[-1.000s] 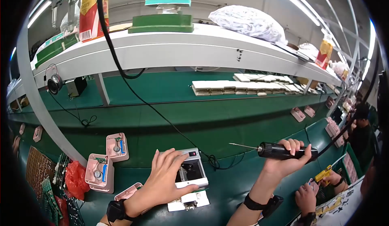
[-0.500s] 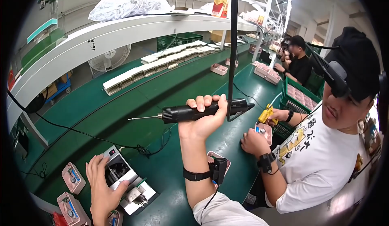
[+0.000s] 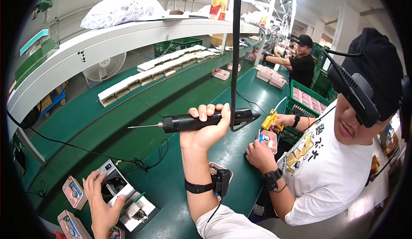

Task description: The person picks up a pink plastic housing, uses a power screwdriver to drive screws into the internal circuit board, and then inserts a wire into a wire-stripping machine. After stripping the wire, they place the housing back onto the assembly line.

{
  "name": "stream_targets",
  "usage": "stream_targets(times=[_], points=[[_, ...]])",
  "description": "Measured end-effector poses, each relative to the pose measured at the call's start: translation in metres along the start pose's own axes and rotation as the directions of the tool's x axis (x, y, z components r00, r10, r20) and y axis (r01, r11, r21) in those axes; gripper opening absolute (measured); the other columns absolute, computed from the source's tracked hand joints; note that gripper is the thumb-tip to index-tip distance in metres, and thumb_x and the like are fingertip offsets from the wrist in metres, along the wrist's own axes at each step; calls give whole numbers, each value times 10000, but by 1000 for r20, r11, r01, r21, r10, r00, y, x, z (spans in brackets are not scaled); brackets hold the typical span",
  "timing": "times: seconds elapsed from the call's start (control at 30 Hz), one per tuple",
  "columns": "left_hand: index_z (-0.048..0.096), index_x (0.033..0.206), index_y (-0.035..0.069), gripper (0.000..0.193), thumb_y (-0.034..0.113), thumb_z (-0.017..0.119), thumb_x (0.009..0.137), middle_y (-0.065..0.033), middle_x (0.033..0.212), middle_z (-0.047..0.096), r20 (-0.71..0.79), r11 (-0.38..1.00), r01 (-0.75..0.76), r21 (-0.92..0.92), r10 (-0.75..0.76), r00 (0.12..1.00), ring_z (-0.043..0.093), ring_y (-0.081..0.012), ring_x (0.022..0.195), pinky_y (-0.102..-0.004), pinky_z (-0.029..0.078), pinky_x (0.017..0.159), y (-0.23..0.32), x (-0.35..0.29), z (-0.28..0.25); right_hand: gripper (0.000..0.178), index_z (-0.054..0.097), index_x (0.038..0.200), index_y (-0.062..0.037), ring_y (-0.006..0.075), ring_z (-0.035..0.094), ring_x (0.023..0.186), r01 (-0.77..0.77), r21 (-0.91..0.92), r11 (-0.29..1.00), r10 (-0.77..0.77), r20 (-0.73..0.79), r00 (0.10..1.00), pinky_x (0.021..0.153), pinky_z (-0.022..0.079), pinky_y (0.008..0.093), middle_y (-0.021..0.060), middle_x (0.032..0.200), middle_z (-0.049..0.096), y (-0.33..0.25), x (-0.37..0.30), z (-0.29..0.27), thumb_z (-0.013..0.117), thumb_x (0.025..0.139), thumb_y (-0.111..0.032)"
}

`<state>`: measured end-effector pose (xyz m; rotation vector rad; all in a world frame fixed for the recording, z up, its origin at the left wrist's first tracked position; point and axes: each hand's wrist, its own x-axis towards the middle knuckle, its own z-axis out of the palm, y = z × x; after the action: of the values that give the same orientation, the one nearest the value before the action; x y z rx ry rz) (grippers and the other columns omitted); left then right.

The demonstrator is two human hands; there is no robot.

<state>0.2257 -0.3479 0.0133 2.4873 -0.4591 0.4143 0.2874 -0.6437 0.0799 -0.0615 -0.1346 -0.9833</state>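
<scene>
My right hand (image 3: 205, 127) is wrapped round a black electric screwdriver (image 3: 182, 123), held level above the bench with its thin bit pointing left. A black bar (image 3: 235, 59) comes down to the tool's rear end. At lower left my left hand (image 3: 101, 200) lies with fingers and thumb spread against the side of a small grey and white screw feeder (image 3: 116, 184). Whether it presses on the feeder I cannot tell. Left of that hand are pink plastic housings (image 3: 74, 192) with blue and metal parts inside. Another pink housing (image 3: 213, 165) is partly hidden behind my right wrist.
On the right, a co-worker (image 3: 326, 166) holds a yellow tool (image 3: 269, 120) over a pink housing (image 3: 269, 141). Green crates (image 3: 307, 98) stand beyond. White parts (image 3: 141, 78) line the far bench below a white shelf (image 3: 128, 37). A cable (image 3: 81, 144) crosses the green bench (image 3: 184, 153).
The whole scene has shifted slightly left in the picture. Both my hands keep their poses. Far back, a person in black now has an arm stretched out to the left.
</scene>
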Motion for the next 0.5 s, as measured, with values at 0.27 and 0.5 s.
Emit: stream_targets(times=[0.27,0.5], points=[[599,1205,-10,553,62,763,682,-200,1241,604,-146,977,-195,87,206,967,529,-396,1241,-498,380,1104,18,-1,-9,263,485,843,-155,91,443,539,-62,2,998,62,-19,998,539,400,265,-34,702,494,10,-1,-4,583,1010,-333],[617,1198,-17,561,154,808,699,-207,1254,584,-67,992,-121,-29,119,991,507,-413,1247,-558,355,1121,20,10,-12,176,591,989,-25,112,571,781,-456,646,613,768,-349,537,730,503,264,43,882,614,26,-41,8,616,1011,-197]])
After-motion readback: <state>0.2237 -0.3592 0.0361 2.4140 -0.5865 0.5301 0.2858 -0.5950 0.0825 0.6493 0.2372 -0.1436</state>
